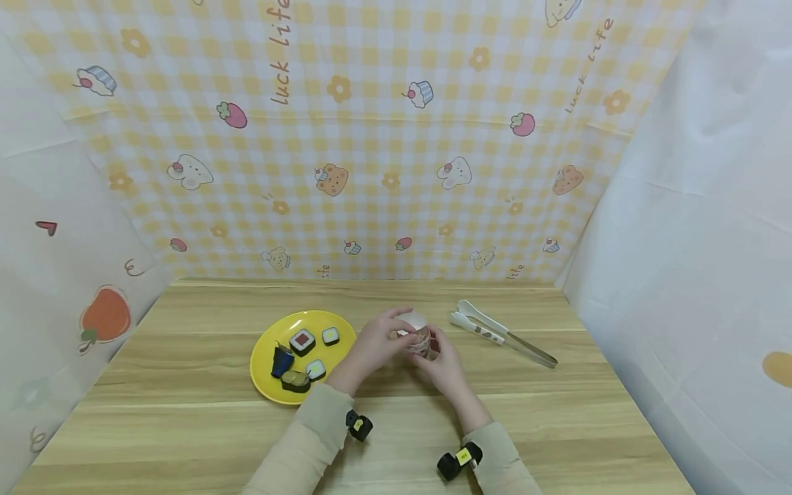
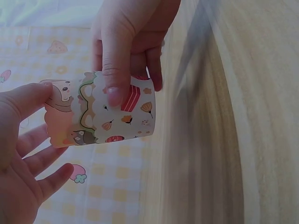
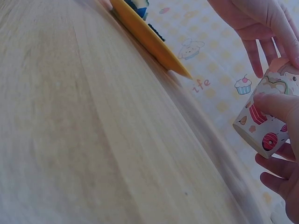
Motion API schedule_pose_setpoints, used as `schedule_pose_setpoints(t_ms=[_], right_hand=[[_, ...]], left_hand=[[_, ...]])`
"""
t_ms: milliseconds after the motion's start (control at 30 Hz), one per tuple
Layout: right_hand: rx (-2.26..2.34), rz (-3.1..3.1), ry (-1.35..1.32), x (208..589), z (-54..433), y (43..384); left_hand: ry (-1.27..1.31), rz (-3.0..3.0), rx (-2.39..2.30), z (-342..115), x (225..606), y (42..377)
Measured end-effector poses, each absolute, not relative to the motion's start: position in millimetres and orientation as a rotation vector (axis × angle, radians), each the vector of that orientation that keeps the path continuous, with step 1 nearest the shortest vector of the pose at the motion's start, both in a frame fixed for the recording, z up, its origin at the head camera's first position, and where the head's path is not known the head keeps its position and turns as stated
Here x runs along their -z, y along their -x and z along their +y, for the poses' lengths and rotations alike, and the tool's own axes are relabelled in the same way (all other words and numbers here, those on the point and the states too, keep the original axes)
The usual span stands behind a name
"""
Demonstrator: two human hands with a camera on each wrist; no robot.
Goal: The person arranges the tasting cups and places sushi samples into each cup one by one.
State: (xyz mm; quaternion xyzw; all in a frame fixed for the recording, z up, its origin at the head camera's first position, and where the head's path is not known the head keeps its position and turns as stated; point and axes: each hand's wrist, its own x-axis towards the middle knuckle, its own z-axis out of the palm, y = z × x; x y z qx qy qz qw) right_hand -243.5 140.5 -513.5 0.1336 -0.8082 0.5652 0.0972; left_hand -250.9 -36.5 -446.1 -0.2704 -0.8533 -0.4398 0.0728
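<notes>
Above the middle of the table, both hands hold a pair of printed paper cups, one nested in the other. The inner cup point(image 2: 58, 116) has a pinkish print and a wavy rim. The white outer cup point(image 2: 135, 109) carries cake and leaf prints. My left hand point(image 1: 377, 340) holds the inner cup near its rim, thumb on the outside and the other fingers spread around the far side. My right hand point(image 1: 447, 366) grips the outer cup, its thumb lying across the print in the right wrist view.
Left of the hands stands a yellow plate point(image 1: 278, 331) with several sushi pieces point(image 1: 302, 342) and a dark blue piece point(image 1: 282, 361). Tongs point(image 1: 485, 322) with white ends lie at right. A checked cloth point(image 1: 371, 137) hangs behind the wooden table point(image 1: 185, 412).
</notes>
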Motion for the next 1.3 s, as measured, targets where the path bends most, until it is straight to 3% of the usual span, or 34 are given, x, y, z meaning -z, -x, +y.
schedule_pose_setpoints(t_ms=[1300], right_hand=[[-1.628, -2.462, -0.239, 514, 167, 242]], left_hand=[[0.686, -2.450, 1.351, -53, 436, 262]])
